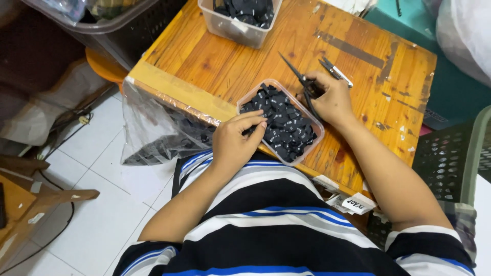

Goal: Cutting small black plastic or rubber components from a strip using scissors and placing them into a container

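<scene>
While the left hand [236, 137] is pinching small black pieces [284, 121] in the clear tub [244, 100] at frame centre, the right hand [331, 97] is gripping black snips [303, 82] — tub looking mostly full, plenty left.

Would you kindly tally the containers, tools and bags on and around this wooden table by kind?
Clear plastic tubs of small black pieces: 2, the near tub by the left hand, and the far tub.
Black pliers at the right hand: 1
Clear plastic bag hanging off the table edge: 1
Total: 4
</scene>
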